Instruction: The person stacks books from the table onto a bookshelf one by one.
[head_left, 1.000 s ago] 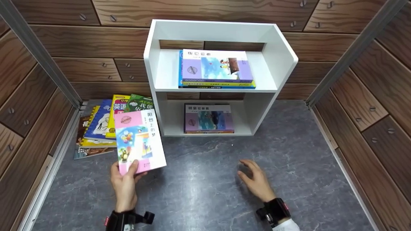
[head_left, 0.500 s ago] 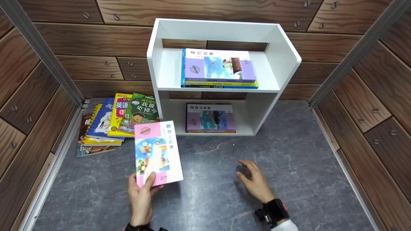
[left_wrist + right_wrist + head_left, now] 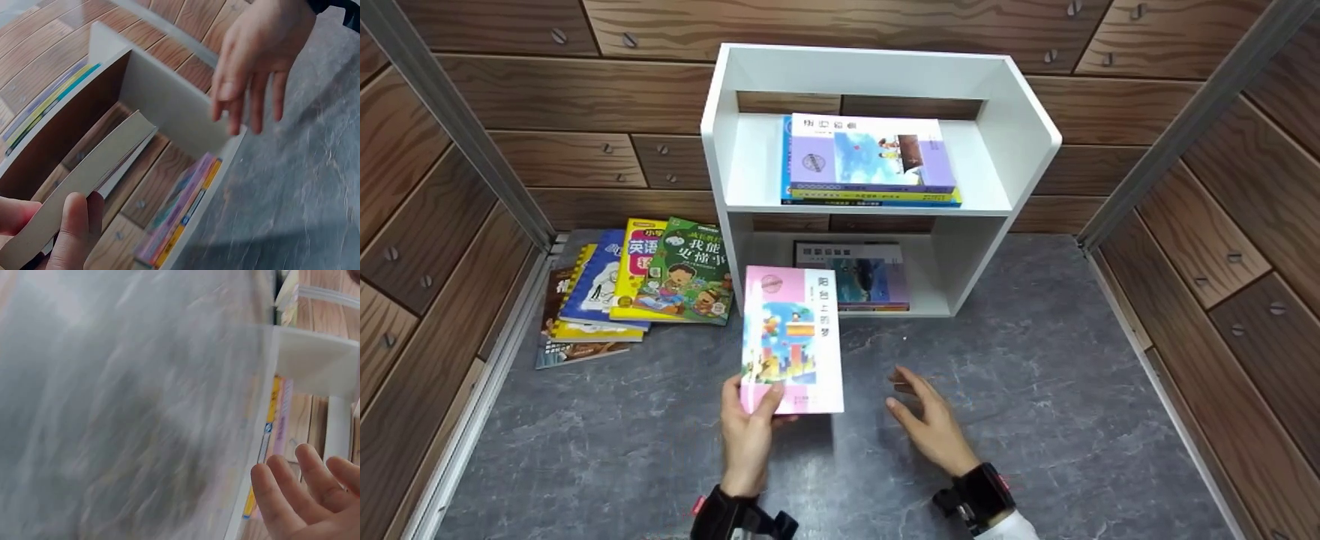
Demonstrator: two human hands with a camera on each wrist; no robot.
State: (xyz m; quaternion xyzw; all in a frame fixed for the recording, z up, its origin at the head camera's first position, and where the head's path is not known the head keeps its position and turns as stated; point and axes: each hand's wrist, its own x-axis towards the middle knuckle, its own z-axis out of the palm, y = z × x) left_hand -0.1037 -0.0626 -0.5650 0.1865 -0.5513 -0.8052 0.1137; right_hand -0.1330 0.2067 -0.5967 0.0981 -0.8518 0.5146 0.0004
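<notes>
My left hand (image 3: 748,435) grips a pink and white book (image 3: 791,341) by its lower left corner, thumb on the cover. The book is held in front of the white shelf (image 3: 862,213) and overlaps its lower level in the head view. In the left wrist view the book's page edge (image 3: 84,180) shows between thumb and fingers. My right hand (image 3: 934,427) is to the right of the book, fingers spread and relaxed, holding nothing. A book with a whale cover (image 3: 877,277) tops the lower-level pile, partly hidden by the held book.
On the upper shelf lies a stack topped by a purple book (image 3: 874,154). Left of the shelf, several books overlap on the grey floor (image 3: 1035,360), a green book (image 3: 688,274) uppermost. Wood-pattern walls (image 3: 1215,225) enclose three sides.
My left hand has carried the pink and white book to the right, from over the floor books to before the shelf. The right hand has shifted slightly left.
</notes>
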